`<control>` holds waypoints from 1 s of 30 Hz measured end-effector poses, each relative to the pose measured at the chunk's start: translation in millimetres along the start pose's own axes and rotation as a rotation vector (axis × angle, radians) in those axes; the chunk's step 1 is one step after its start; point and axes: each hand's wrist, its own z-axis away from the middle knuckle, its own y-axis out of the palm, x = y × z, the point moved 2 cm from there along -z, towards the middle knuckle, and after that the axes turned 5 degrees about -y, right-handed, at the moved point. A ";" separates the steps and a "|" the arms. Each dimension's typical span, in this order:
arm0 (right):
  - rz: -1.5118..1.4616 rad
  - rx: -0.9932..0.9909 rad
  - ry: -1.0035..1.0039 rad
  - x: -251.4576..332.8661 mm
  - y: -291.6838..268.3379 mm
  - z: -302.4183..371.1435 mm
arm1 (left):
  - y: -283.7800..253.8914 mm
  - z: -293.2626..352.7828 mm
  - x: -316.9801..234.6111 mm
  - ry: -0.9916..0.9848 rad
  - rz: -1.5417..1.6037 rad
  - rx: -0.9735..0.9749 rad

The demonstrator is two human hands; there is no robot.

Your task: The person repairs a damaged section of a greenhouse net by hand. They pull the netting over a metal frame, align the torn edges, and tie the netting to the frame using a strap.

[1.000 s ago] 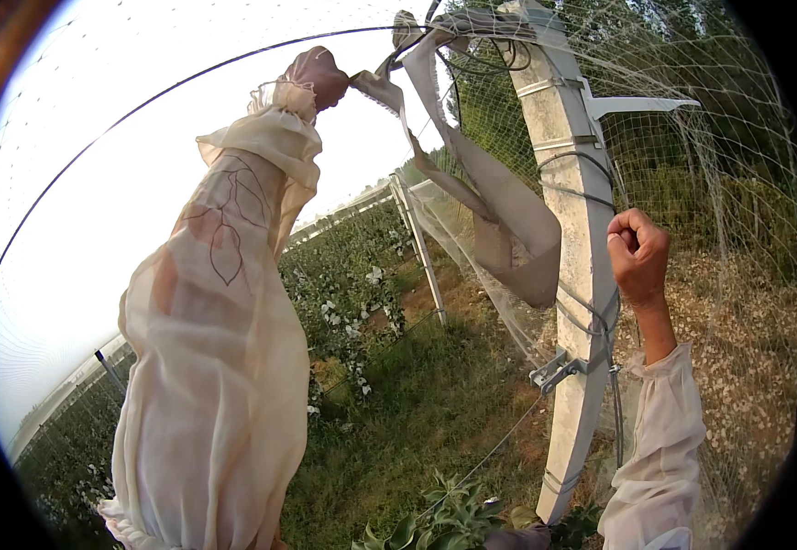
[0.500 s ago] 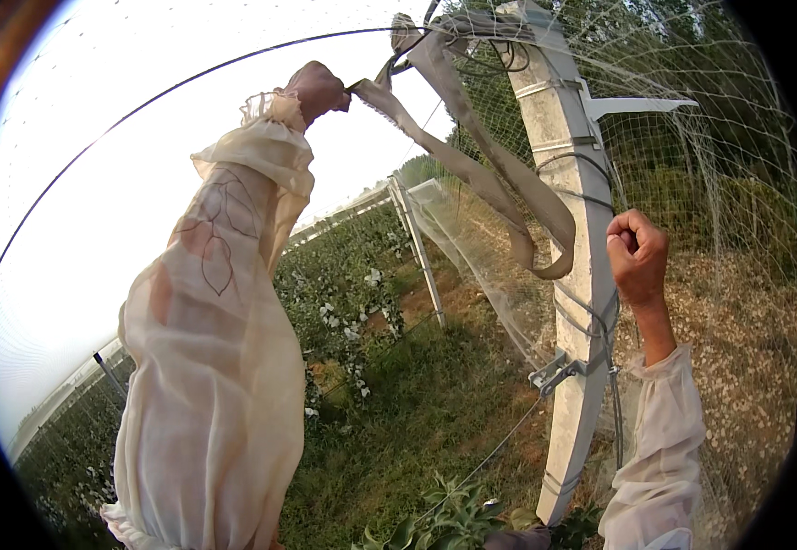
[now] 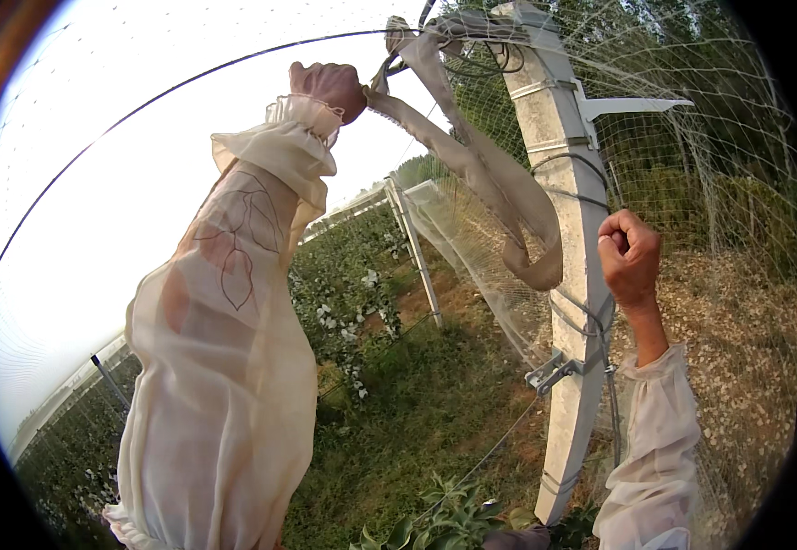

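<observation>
My left hand (image 3: 329,90) is raised high, its fingers closed on one end of a long grey-beige cloth strip (image 3: 528,203). From there the strip slants down in a loop in front of a concrete post (image 3: 543,115). Its other part runs up to a knotted bundle (image 3: 472,29) at the post's top. To the right of the post my right hand (image 3: 630,258) is curled into a fist, close to the netting. Whether anything lies inside that fist is hidden. Sheer cream sleeves cover both forearms.
Wire is wound round the post, with a metal clamp (image 3: 552,374) low on it and a white bracket (image 3: 637,106) up high. Fine netting (image 3: 728,174) hangs at right. A dark cable (image 3: 187,81) arcs overhead. Behind are a second post (image 3: 414,247), leafy plants and grass.
My left hand has shifted right, nearer the knotted bundle, still gripping the strip. The hanging loop has swung and twisted slightly. My right fist is nearly unchanged.
</observation>
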 end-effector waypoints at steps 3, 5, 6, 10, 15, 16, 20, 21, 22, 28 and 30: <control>0.025 -0.002 -0.004 -0.1 0.3 0.2 | -1.4 1.4 -26.8 -0.010 -0.061 0.082; 0.052 -0.004 -0.017 -1.3 -0.8 -0.8 | -1.0 2.5 -24.7 -0.009 -0.089 0.093; 0.050 -0.007 -0.014 -1.7 -1.9 0.2 | 2.0 0.8 -27.4 0.001 -0.097 0.098; 0.041 0.000 -0.007 -1.9 -3.8 0.9 | 2.0 -2.2 -23.2 0.002 -0.132 0.087; 0.042 0.013 0.012 -3.7 -7.1 -0.3 | 5.4 4.6 -3.0 0.010 0.012 0.038; 0.046 0.016 0.004 -3.6 -7.2 -0.2 | 12.4 2.6 1.6 -0.043 0.094 0.124; 0.022 0.013 0.012 -4.0 -5.8 1.3 | 31.8 -2.5 22.7 -0.159 0.572 0.147; 0.031 0.003 0.004 -3.4 -6.1 1.3 | 36.6 -1.7 27.1 -0.178 0.746 0.160; 0.036 -0.005 -0.006 -2.9 -5.3 0.4 | 36.3 0.4 30.9 -0.200 0.918 0.172; 0.061 0.006 -0.013 -4.2 -5.6 0.4 | 37.9 -6.1 36.0 -0.206 0.954 0.170; 0.059 0.011 -0.018 -2.8 -4.9 -0.9 | 38.1 -4.5 40.1 -0.187 1.055 0.088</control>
